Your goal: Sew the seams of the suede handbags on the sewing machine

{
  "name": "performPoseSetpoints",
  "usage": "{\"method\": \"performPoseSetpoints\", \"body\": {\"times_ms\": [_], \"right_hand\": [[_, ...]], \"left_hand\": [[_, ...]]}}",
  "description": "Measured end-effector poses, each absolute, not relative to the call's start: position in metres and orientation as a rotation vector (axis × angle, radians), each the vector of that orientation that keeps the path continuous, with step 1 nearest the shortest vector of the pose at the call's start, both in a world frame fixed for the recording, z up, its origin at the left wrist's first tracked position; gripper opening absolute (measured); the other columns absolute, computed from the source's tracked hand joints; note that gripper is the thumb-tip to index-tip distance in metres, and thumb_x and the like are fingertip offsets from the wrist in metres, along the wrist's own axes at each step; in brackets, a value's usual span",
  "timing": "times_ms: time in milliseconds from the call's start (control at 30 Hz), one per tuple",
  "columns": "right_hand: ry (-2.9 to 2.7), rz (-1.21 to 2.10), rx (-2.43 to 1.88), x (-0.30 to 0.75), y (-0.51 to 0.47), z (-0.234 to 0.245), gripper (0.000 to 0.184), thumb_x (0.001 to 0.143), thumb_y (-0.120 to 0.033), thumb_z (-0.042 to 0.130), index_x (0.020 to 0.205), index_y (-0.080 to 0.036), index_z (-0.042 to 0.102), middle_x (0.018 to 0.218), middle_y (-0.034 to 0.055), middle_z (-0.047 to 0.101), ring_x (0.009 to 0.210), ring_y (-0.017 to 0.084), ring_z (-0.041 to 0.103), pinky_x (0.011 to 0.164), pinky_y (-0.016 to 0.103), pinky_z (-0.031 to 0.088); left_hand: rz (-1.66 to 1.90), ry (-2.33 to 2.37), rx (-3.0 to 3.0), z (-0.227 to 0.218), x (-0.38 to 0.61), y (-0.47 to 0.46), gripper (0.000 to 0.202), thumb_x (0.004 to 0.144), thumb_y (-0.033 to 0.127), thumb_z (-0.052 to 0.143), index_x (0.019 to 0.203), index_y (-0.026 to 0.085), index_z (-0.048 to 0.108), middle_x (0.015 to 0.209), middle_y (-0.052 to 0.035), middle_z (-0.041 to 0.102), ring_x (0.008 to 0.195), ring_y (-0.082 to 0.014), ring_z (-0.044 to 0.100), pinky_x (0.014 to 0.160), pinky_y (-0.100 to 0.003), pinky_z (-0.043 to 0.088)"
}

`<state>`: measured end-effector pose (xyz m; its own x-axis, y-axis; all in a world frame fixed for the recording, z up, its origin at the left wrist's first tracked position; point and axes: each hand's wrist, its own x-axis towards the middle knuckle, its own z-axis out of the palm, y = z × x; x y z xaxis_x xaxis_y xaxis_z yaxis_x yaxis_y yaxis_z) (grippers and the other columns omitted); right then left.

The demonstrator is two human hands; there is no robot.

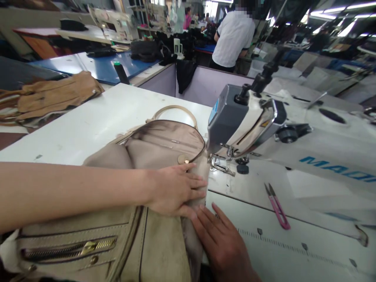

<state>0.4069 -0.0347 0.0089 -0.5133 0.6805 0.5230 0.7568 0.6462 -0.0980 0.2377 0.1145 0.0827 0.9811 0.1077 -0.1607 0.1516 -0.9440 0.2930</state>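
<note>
A beige handbag (164, 239) lies spread on the white sewing table, its tan lining (147, 150) turned up and a looped handle (176, 107) at the far side. My left hand (176, 190) rests flat on the bag's fabric near its right edge, fingers spread toward the sewing machine's presser foot (221, 166). Just below it, my right hand (221, 241) lies with fingers stretched out against that same edge, close to the left fingertips. The fabric edge runs beside the needle area. A brass zipper (73, 248) shows on the bag's front, nearest me.
The sewing machine (293, 145) fills the right side. Pink-handled thread snips (277, 207) lie on the tabletop (64, 129) right of my hands. Brown bag pieces (58, 96) lie at the left, with a black thread cone (121, 72) behind. A person in a white shirt (235, 37) stands farther back.
</note>
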Motion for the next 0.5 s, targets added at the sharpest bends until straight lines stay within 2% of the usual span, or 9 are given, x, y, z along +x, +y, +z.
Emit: {"method": "performPoseSetpoints", "body": {"times_ms": [267,367,500], "right_hand": [[-2.338,-0.187,-1.104,0.413,-0.016,0.010,0.034,0.093,-0.006,0.038,0.110,-0.008,0.066,0.111,0.0115,0.071,0.107,0.025,0.065,0.089,0.047,0.059],[-2.349,-0.187,-1.128,0.416,-0.010,0.010,0.034,0.093,-0.007,0.037,0.111,-0.006,0.065,0.112,0.0136,0.070,0.109,0.026,0.064,0.091,0.048,0.058],[-2.337,-0.282,-1.184,0.417,-0.004,0.008,0.039,0.089,-0.002,0.034,0.111,-0.004,0.065,0.114,0.0155,0.069,0.111,0.025,0.063,0.090,0.042,0.059]], "left_hand": [[-0.446,0.280,2.753,0.090,0.237,0.116,0.052,0.094,0.044,0.045,0.140,0.020,0.043,0.148,-0.0099,0.035,0.141,-0.0194,0.030,0.120,-0.045,-0.001],[-0.397,0.288,2.737,0.091,0.240,0.119,0.051,0.094,0.044,0.046,0.138,0.018,0.046,0.145,-0.0107,0.040,0.138,-0.0200,0.035,0.120,-0.044,-0.001],[-0.431,0.310,2.701,0.089,0.243,0.133,0.049,0.095,0.041,0.046,0.140,0.021,0.043,0.146,-0.0085,0.039,0.138,-0.0194,0.035,0.120,-0.046,0.002]]}}
